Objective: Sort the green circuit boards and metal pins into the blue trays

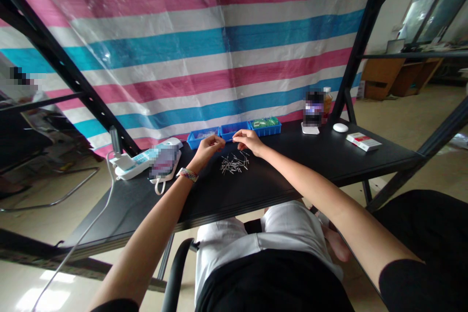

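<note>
Over the black table (270,170), my left hand (210,146) is closed in a pinch, its fingertips turned to the right. Facing it across a small gap, my right hand (249,141) also has thumb and forefinger pressed together. Whatever sits in either pinch is too small to make out. Just below the hands lies a loose pile of thin, silvery metal pieces (234,164). Behind them three blue bins stand in a row: the left bin (193,142) holds pale items, the middle bin (234,128) is partly hidden by my hands, and the right bin (268,130) contains green pieces.
On the left are a white power strip (127,170) with a plugged-in cable and a phone-like device (164,165). To the right stand a blurred-screen device (310,129), a bottle (326,100), a white rounded object (340,127) and a small box (363,142). A striped sheet (204,53) hangs behind.
</note>
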A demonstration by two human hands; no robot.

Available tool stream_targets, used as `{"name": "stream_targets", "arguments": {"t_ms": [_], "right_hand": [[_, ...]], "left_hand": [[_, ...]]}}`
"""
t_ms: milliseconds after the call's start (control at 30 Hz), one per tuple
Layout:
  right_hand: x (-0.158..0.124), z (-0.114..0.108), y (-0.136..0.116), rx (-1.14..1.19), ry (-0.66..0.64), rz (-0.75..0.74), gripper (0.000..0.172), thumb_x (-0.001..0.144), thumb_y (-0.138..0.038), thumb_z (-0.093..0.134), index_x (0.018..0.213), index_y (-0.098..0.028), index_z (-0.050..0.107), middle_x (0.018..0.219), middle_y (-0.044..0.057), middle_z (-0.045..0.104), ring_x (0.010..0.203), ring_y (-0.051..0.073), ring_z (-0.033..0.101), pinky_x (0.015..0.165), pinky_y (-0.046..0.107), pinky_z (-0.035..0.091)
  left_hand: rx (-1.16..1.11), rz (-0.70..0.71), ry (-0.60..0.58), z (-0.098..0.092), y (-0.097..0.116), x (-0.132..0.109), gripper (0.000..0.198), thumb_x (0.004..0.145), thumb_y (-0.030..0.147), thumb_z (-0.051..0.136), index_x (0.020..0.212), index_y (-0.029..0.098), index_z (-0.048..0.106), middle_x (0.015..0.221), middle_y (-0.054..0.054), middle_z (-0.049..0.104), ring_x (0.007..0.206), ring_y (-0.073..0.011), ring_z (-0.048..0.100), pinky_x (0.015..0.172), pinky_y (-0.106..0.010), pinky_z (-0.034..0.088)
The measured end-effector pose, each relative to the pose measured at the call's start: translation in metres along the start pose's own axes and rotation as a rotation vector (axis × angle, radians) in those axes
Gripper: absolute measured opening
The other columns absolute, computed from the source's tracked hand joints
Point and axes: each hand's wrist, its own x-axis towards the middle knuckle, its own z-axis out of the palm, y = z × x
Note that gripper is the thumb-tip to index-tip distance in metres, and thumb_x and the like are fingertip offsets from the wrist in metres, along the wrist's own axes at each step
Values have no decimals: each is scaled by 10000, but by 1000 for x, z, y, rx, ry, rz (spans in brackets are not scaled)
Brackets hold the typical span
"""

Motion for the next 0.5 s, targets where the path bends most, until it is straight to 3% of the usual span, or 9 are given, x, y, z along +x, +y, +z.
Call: {"name": "stream_targets", "arguments": {"t_ms": [300,500], "right_hand": [[-1,1,1,-2,-20,-6,75,792,-161,774,815,-194,710,734,-21,714,510,92,638,461,183,502],[3,-1,6,-28,8,-51,88,769,-200,771,809,-196,693,691,-34,680,514,98,627,478,194,498]], "left_hand": [[-15,23,2,2,-4,2,288,754,412,862,854,183,719,784,-22,677,733,-156,621,699,-287,503],[6,-64,0,-4,-7,5,281,730,380,806,926,194,731,780,-23,705,745,-181,666,688,-293,508]]}}
